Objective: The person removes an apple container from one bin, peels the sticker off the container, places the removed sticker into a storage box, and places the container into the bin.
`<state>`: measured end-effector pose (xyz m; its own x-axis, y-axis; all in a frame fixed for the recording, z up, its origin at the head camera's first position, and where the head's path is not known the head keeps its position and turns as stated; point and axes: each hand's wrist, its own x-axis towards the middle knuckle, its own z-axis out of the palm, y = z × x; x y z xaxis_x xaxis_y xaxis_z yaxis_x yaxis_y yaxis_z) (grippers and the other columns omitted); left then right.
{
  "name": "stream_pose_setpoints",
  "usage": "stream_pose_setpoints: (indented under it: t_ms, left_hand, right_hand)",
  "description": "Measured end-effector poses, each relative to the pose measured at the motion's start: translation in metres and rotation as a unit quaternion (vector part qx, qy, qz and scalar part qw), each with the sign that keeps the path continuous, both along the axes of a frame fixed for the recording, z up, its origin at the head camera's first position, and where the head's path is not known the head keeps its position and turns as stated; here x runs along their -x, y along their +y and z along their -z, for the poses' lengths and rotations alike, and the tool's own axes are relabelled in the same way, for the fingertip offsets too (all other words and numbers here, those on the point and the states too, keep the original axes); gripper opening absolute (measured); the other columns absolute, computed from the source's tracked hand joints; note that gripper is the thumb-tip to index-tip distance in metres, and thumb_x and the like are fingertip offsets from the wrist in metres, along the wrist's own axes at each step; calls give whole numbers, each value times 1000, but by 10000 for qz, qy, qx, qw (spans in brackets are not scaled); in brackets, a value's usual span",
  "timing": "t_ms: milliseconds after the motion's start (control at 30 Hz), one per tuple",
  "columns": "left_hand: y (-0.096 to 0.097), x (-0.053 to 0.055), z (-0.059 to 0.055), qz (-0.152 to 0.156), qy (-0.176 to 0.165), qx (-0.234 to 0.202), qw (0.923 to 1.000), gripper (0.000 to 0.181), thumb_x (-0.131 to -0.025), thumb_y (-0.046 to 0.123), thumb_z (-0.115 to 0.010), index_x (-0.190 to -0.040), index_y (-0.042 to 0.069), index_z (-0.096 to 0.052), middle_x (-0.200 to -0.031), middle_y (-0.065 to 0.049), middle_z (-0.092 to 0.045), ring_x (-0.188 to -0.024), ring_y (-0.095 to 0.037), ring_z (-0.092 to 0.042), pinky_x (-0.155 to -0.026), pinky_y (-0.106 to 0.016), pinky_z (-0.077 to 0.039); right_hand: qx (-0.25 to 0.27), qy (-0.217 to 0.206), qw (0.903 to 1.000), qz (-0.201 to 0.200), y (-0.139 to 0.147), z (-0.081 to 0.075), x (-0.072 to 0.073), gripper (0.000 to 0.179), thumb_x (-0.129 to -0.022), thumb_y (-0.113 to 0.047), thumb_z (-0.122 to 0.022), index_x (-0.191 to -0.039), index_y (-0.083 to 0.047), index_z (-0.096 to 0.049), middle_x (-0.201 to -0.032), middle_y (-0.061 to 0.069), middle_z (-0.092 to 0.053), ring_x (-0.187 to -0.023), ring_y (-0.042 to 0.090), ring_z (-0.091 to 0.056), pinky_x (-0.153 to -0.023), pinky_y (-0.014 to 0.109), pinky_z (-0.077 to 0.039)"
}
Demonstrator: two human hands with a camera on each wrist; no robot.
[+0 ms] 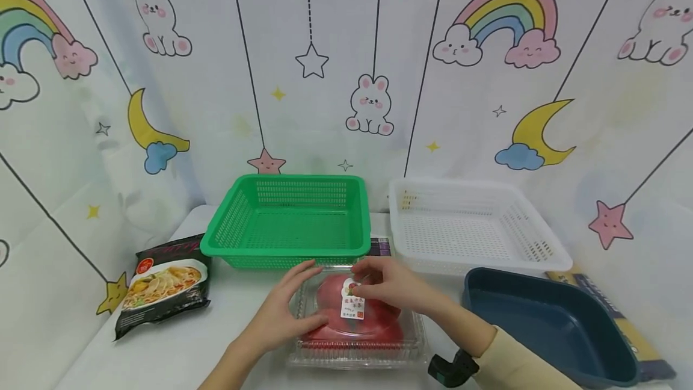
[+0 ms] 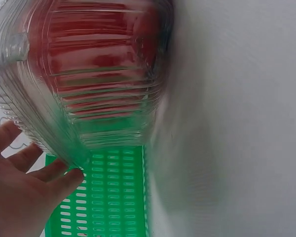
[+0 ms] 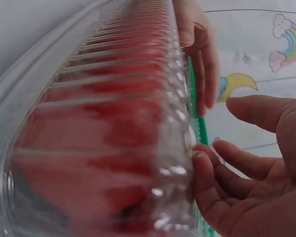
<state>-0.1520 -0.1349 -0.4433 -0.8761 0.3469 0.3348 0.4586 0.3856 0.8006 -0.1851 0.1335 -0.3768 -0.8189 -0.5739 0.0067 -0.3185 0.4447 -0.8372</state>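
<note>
A clear plastic clamshell box point(image 1: 373, 355) with something red point(image 1: 330, 294) inside lies near the table's front. The kind of the red contents cannot be made out. On its lid is a white printed label point(image 1: 352, 307). My left hand point(image 1: 281, 316) rests at the box's left side, fingers and thumb spread; the left wrist view shows the fingers point(image 2: 64, 183) against the ridged edge. Over the lid's right half is my right hand point(image 1: 392, 284), loosely bent, its thumb by the label. In the right wrist view its fingertips point(image 3: 201, 160) touch the lid without gripping it.
Behind the box stand a green basket point(image 1: 292, 260) and a white basket point(image 1: 482, 262). A black noodle packet point(image 1: 168, 294) lies left. At right, a dark blue bin point(image 1: 547, 324) sits partly on a flat printed package point(image 1: 617, 324). A patterned curtain point(image 1: 319, 113) hangs behind.
</note>
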Motion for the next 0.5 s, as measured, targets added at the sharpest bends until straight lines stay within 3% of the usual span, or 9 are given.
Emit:
stream_pose_setpoints:
  t_ms: [133,367,500]
  left_hand:
    - [0,0,0,-14,-100,-34,9999,74,-78,37,-88,-144,26,-55,-158,-5,-38,-144,-32,-34,-106,-67,-34]
    - [-1,0,2,-5,-138,45,9999,68,-82,37,-85,-140,15,-60,-158,-4,-37,-143,-37,-34,-104,-70,-34]
    - [-1,0,2,1,-130,63,9999,62,-83,37,-84,-136,15,-63,-157,-2,-39,-143,-37,-34,-103,-71,-34]
  right_hand:
    - [-355,426,9985,-21,-6,2,1,35,-91,-19,-76,-118,1,-67,-105,4,-68,-92,18,-64,-79,30,-55]
    - [-634,671,9957,72,-10,3,0,35,-91,-18,-76,-120,0,-66,-107,2,-67,-88,15,-62,-76,31,-54]
    - [-745,861,9935,47,-11,3,0,35,-91,-16,-76,-122,-1,-66,-110,3,-67,-86,13,-62,-73,28,-53]
